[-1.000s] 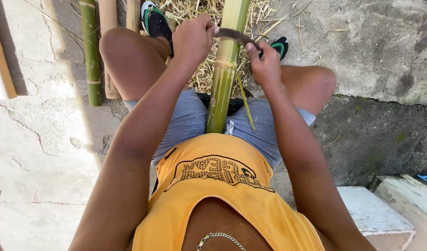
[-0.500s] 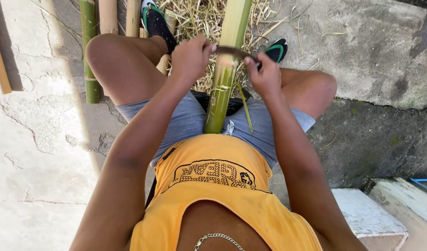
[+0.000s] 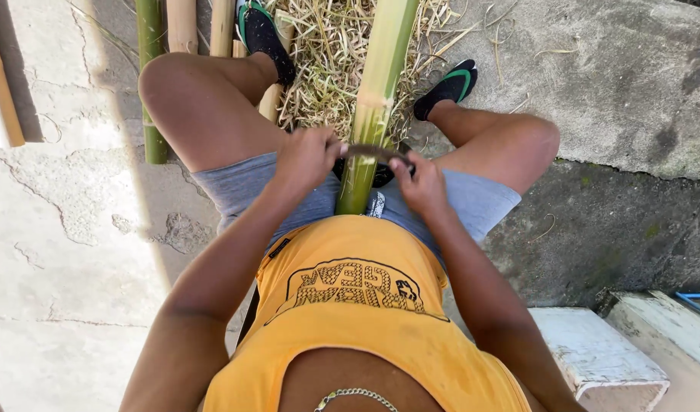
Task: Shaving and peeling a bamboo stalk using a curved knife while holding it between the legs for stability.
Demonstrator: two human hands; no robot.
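Spare bamboo poles lie at left. The left hand and right hand are each closed on one end of a curved blade, laid across the bamboo stalk held between the knees. Shavings are piled beyond; green skin remains.

Left hand, right hand clenched

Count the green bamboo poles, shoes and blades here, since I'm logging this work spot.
Green bamboo poles: 2, one between the knees, one lying at the left
Shoes: 2
Curved blade: 1, gripped by left hand and right hand
Total: 5
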